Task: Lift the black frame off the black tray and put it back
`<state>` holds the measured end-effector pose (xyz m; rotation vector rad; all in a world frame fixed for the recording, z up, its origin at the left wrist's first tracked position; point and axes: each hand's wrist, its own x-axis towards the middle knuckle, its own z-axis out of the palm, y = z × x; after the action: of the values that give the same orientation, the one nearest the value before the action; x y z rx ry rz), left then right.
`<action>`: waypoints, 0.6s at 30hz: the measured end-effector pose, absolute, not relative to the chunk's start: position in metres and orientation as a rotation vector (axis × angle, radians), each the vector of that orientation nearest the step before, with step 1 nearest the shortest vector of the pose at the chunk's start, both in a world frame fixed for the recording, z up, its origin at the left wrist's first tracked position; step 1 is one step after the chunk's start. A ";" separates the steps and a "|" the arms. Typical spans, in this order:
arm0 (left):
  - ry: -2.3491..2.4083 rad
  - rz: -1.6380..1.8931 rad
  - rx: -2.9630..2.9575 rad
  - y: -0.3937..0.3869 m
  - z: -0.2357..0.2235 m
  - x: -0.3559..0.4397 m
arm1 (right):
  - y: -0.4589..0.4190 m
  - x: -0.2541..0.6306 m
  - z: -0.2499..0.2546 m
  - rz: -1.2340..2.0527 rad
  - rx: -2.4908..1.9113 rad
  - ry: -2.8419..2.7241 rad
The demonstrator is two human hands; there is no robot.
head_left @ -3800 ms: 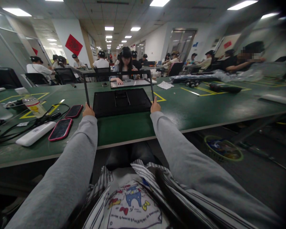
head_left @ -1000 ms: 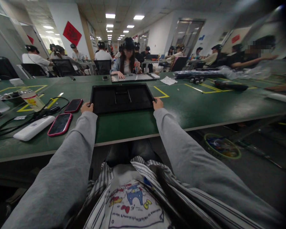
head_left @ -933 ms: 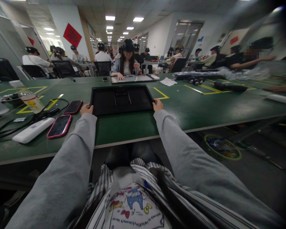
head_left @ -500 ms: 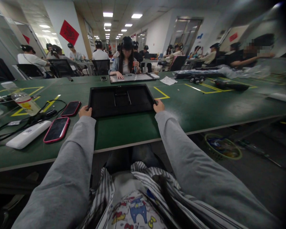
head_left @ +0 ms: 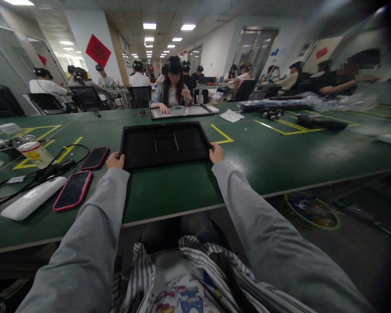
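Note:
A black monitor back cover [head_left: 140, 145], a shallow rectangular shell with a raised rim, lies over the green table in front of me, its inner side facing up. Two thin metallic strips flank a recess at its centre. My left hand [head_left: 116, 161] grips its left edge near the front corner, fingers mostly hidden behind the rim. At the right edge, my right hand [head_left: 217, 154] holds it the same way, thumb on the rim. Whether the cover rests fully on the table or is slightly raised, I cannot tell.
Left of me are two red-edged phones [head_left: 72, 191] [head_left: 95, 158], a white power bank [head_left: 32, 199], black cables and a bottle [head_left: 35, 150]. Across the table a co-worker [head_left: 172, 87] touches a flat panel [head_left: 182, 112]. A tissue [head_left: 231, 115] and a dark power tool [head_left: 322, 122] lie rightward.
The view has tilted slightly upward, so the table and cover appear lower. Both hands keep their hold on the cover's sides, with little visible movement relative to the table.

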<state>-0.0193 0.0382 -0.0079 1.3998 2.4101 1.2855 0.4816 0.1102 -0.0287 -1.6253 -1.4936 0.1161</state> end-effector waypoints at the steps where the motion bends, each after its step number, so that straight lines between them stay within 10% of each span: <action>1: 2.407 1.285 1.396 0.039 -0.010 -0.021 | 0.111 0.482 -0.029 0.120 -1.625 -1.496; 18: 2.166 1.422 1.110 0.035 0.002 -0.028 | 0.103 0.479 -0.024 0.107 -1.680 -1.525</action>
<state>-0.0278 0.0348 0.0017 1.1100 2.1659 1.4224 0.4792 0.1027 -0.0237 -1.6795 -1.5247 0.1065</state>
